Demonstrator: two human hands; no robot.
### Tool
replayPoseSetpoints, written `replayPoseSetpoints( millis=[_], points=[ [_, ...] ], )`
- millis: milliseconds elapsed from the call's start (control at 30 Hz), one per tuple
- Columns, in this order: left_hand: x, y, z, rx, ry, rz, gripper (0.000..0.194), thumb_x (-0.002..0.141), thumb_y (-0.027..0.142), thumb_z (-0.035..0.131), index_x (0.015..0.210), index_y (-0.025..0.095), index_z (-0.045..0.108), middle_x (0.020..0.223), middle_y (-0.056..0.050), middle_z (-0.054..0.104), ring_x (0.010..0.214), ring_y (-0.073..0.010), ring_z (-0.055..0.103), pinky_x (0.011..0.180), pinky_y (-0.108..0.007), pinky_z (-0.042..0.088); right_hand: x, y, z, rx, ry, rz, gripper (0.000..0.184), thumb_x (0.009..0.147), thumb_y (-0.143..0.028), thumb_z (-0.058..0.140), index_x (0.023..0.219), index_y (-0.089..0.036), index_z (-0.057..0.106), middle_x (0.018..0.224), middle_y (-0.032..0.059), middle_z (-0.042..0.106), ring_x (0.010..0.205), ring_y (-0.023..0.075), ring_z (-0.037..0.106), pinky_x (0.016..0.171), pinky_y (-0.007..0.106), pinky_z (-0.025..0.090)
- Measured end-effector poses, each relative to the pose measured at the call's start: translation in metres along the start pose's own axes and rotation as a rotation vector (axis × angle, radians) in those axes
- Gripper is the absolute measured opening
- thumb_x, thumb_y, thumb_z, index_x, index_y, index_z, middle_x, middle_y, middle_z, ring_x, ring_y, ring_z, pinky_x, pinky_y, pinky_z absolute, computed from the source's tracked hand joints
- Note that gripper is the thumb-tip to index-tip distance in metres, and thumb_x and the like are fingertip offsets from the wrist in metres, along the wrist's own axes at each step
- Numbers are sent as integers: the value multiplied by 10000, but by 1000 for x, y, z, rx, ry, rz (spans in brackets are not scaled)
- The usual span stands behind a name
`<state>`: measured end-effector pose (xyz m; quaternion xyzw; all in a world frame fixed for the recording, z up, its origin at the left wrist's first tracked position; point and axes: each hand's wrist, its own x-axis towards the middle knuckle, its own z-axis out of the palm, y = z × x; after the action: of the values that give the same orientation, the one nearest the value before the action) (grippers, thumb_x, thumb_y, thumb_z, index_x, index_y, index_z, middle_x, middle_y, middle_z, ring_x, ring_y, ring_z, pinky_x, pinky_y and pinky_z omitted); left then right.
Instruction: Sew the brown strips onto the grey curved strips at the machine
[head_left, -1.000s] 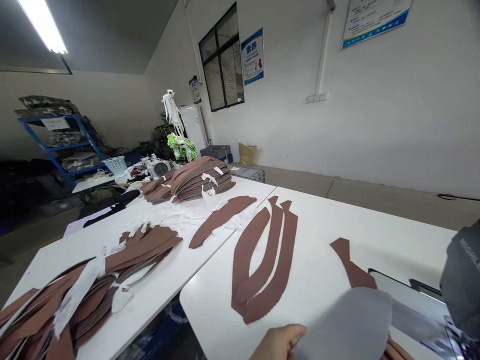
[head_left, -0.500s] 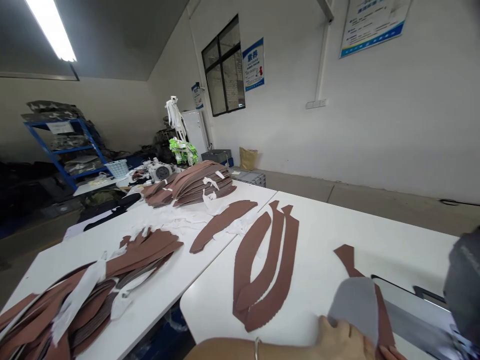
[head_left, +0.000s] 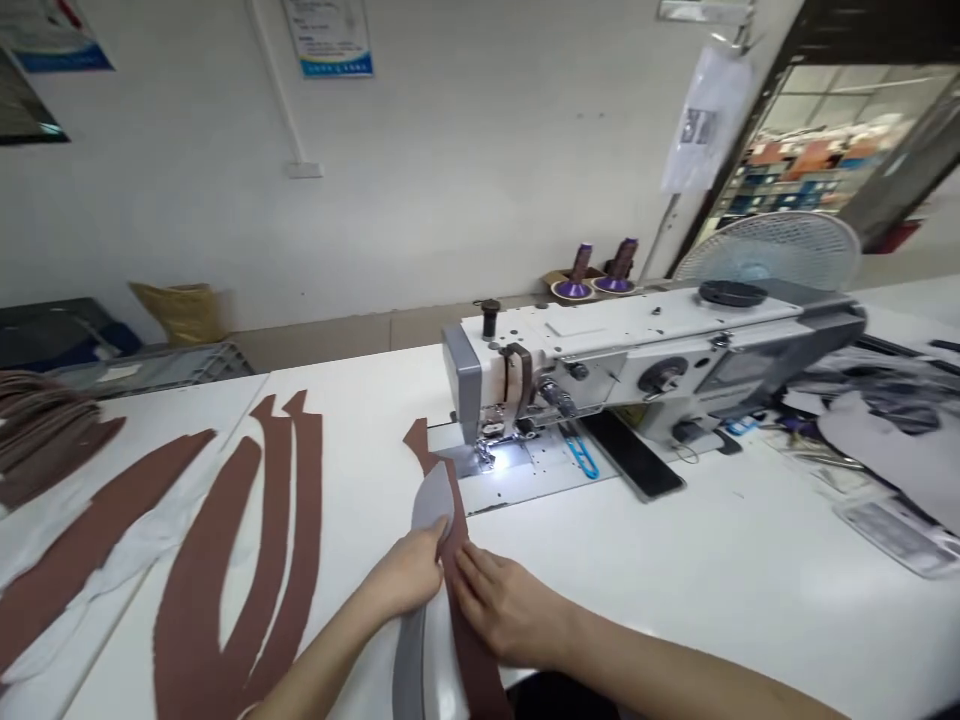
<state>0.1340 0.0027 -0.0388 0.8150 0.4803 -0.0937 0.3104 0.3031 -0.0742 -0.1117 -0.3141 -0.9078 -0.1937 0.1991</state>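
The grey panel (head_left: 433, 507) and the brown strip (head_left: 471, 640) lie overlapped on the counter (head_left: 697, 590), just in front of the sewing machine (head_left: 637, 365). The strip's pointed tip reaches toward the lit needle area, and the panel's narrow upper end follows the strip's edge. The lower part of both runs back toward the person.

The left hand (head_left: 401, 575) is closed with its fingers together, pinching the panel's edge from the machine's near left. The right hand (head_left: 510, 608) lies spread beside it, fingers pressed flat across the strip.

Both pieces look light and soft. The panel seems thicker, perhaps felt or foam-backed, and has enough body to keep its curve, while the thin strip looks limp and apt to slide across it. The safest hold would probably be flat fingers close to the overlap, not the loose ends.

More brown strips (head_left: 225, 560) lie left of the machine, a blue clip (head_left: 581, 456) sits on its bed, and grey offcuts (head_left: 892, 440) lie to its right.
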Motion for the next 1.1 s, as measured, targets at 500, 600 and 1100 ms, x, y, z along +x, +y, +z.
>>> replayPoseSetpoints(
  millis=[500, 600, 1100],
  points=[
    [50, 34, 3, 41, 30, -19, 646, 854, 86, 392, 1494, 70, 309, 1500, -163, 396, 1329, -266, 456, 1092, -359, 362, 1, 21, -3, -55, 23, 83, 241, 859, -109, 482, 961, 11, 665, 985, 259, 692, 976, 318, 668, 870, 444, 540],
    [54, 37, 2, 41, 33, -38, 663, 864, 107, 391, 1514, 76, 264, 1500, -160, 397, 1304, -282, 484, 1081, -376, 374, 1, 37, 5, -85, 61, 89, 214, 838, -106, 492, 908, -3, 666, 956, 254, 696, 941, 325, 677, 848, 451, 552],
    [89, 60, -2, 61, -1, 11, 745, 790, 92, 439, 1515, 89, 266, 1491, -129, 420, 1301, -266, 489, 1051, -340, 394, -21, 65, 7, -65, 93, 118, 198, 858, -86, 465, 889, -21, 649, 919, 241, 690, 955, 317, 677, 916, 484, 524]
  ],
)
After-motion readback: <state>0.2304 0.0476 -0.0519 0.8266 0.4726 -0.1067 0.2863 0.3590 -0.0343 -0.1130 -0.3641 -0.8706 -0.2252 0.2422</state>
